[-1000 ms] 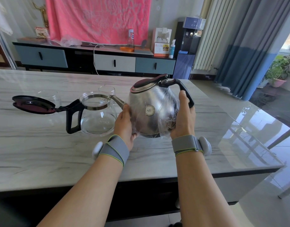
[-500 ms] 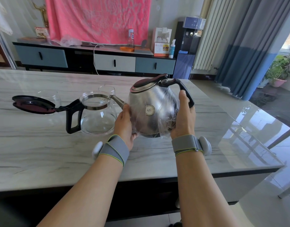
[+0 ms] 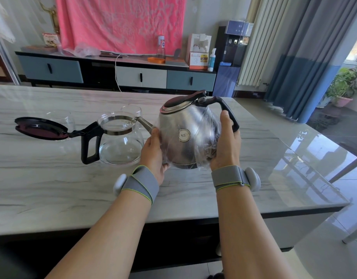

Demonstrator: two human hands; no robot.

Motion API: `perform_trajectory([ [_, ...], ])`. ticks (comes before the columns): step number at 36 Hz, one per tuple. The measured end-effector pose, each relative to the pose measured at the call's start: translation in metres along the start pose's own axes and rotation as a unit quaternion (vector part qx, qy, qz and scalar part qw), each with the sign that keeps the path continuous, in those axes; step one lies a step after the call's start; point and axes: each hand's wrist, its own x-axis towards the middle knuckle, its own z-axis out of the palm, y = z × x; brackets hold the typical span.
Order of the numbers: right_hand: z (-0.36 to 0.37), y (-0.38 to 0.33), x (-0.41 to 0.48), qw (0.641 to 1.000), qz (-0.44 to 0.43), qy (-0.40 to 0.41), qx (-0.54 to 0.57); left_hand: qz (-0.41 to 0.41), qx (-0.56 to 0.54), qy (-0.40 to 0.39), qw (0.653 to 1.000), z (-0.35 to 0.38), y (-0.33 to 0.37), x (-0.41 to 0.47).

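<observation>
Head view: no movement since second ago. Left hand, right hand clamped on film-wrapped kettle, mid-surface, spout at glass pot rim. Likely paused; pour not begun.

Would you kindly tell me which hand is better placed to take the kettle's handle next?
Probably the right: the right hand cups the kettle just beside its black handle, while the left hand holds the spout side.

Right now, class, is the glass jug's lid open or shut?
Open. The glass jug has its dark lid lying hinged back flat beyond the black handle, leaving the rim uncovered.
</observation>
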Motion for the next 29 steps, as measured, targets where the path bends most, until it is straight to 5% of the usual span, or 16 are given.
perform_trajectory([
  [29,-0.0003,0.0011,0.0019,1.000,0.008,-0.001,-0.001,-0.006,-0.004,0.000,1.000,-0.0008,0.0020,-0.0026],
])
